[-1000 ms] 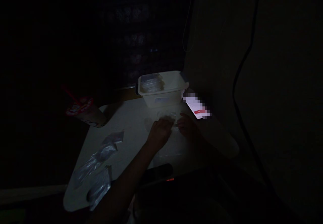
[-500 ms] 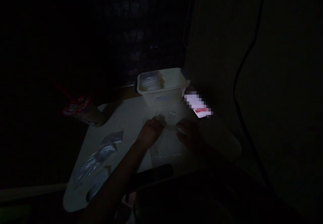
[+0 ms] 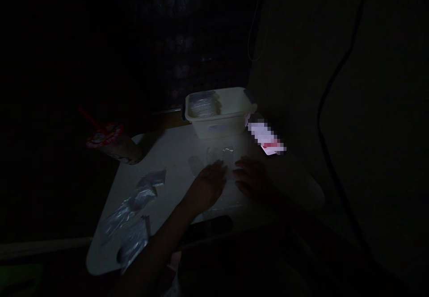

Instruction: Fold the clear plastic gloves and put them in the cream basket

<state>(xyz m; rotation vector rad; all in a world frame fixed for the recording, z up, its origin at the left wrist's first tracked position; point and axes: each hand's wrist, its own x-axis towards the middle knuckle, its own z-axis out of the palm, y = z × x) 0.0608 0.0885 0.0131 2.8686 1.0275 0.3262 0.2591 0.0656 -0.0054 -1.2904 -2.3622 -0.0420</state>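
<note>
A thin clear plastic bag lies flat on the pale tabletop, hard to make out in the dim light. My left hand rests at its near edge with the fingers spread, holding nothing that I can see. My right hand lies close by on the right, in shadow, its fingertips at the bag's right side. Nothing shows between its fingers.
A white plastic bin with stacked clear bags stands at the far edge. Several plastic bags lie at the left. A cup with a red straw stands far left, a lit phone far right, and a dark wall on the right.
My hands have moved apart and slightly toward me, off the middle of the clear bag. The view has shifted a little to the right.
</note>
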